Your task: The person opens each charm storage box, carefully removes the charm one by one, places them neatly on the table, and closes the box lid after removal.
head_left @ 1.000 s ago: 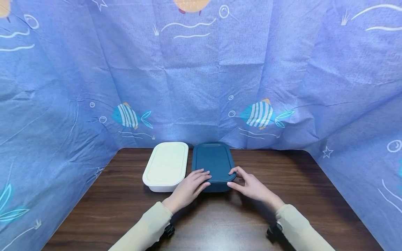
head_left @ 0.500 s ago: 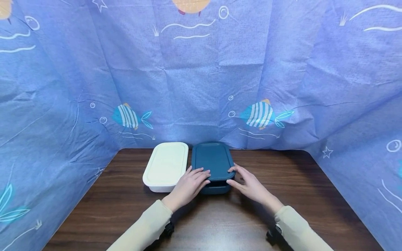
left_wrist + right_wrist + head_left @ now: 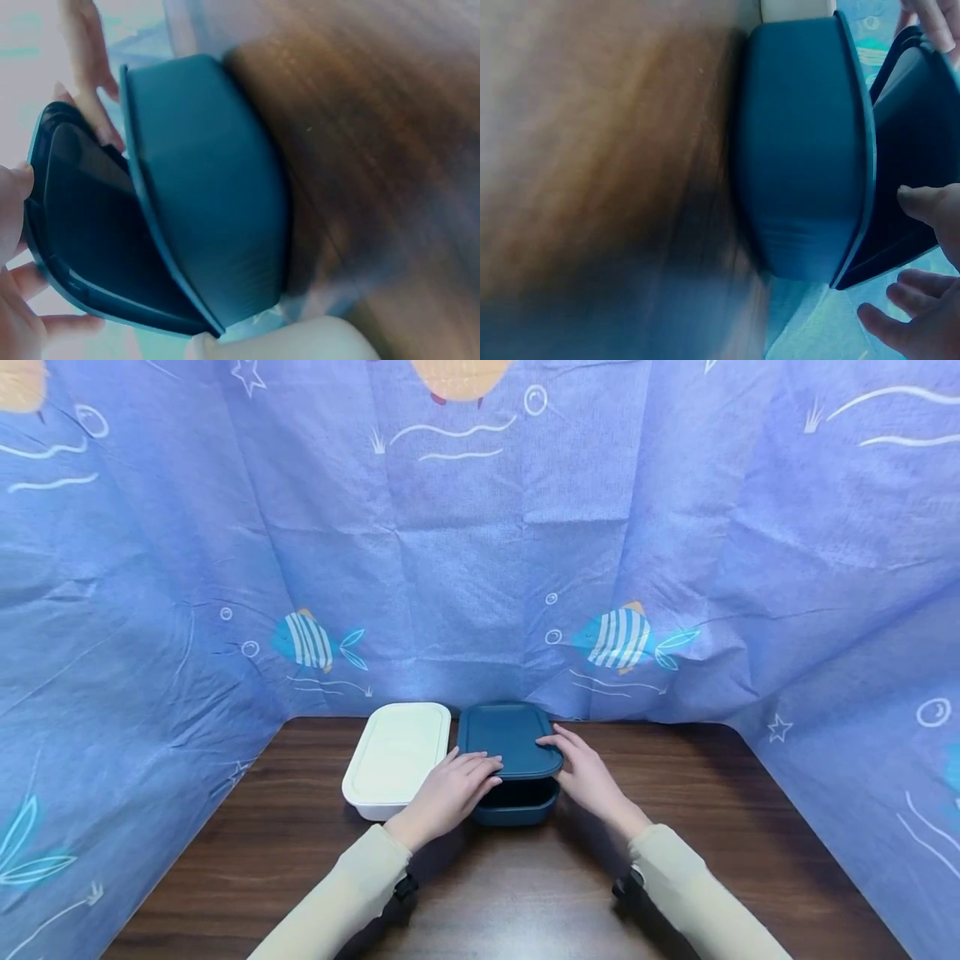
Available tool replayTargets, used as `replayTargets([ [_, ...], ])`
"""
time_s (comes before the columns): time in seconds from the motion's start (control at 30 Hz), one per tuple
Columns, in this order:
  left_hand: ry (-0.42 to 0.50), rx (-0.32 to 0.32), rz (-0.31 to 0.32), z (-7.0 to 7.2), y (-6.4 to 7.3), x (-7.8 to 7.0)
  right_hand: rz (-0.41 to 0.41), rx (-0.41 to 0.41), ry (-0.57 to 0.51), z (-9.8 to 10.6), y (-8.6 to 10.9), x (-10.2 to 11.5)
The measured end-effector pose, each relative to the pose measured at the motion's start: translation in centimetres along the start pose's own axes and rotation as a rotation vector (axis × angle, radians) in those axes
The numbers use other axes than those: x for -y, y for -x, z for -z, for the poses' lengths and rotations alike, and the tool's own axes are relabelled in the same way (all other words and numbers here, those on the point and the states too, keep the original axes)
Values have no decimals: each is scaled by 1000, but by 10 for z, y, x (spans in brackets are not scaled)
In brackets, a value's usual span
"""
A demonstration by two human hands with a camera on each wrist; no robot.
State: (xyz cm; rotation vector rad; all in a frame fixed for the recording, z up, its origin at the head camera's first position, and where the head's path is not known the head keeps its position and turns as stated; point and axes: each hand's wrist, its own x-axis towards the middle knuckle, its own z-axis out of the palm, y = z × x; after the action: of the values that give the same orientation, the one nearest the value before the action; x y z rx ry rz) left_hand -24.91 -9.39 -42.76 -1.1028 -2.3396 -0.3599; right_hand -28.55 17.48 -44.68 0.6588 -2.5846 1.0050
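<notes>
A dark blue lid [image 3: 506,739] stands raised at its near edge above a matching rectangular food box [image 3: 513,816], its far end still against the box. Part of the dark interior shows through the gap; I cannot make out any contents. At the lid's near left corner my left hand [image 3: 448,793] grips the rim, fingers on top and thumb at the edge. My right hand [image 3: 590,778] holds the lid's right side, index finger on top. The right wrist view shows that hand's thumb [image 3: 922,201] against the lid's underside.
A white food box [image 3: 397,756], its lid on, stands just left of the blue one. Both are at the far edge of a dark wooden table [image 3: 712,827]. Behind them hangs a blue curtain [image 3: 465,568] printed with fish.
The lid's near edge has risen off the box, and the gap has widened. My right hand has moved up and slightly away along the lid's right side. My left hand has barely shifted.
</notes>
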Motion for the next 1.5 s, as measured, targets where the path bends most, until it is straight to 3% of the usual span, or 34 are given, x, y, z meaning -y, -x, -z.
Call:
replayTargets([
  [0.23, 53, -5, 32, 6, 0, 4, 72, -20, 84, -12, -24, -6],
  [0.43, 59, -37, 28, 10, -1, 7, 109, -68, 57, -13, -33, -9],
  [0.7, 27, -103, -65, 15, -5, 4, 142, -173, 1, -5, -34, -4],
  [0.9, 25, -171, -110, 30, -12, -7, 230, -274, 24, 13, -33, 14],
  [1.13, -117, -204, -97, 56, -20, -30, 392, -390, 73, 34, -30, 50],
  [1.23, -139, -256, -101, 67, -21, -37, 439, -428, 39, 40, -28, 64],
  [1.37, -127, -324, -134, 78, -20, -42, 464, -457, -15, 48, -25, 76],
  [1.5, -57, -353, -139, 87, -15, -44, 470, -467, -52, 52, -20, 83],
])
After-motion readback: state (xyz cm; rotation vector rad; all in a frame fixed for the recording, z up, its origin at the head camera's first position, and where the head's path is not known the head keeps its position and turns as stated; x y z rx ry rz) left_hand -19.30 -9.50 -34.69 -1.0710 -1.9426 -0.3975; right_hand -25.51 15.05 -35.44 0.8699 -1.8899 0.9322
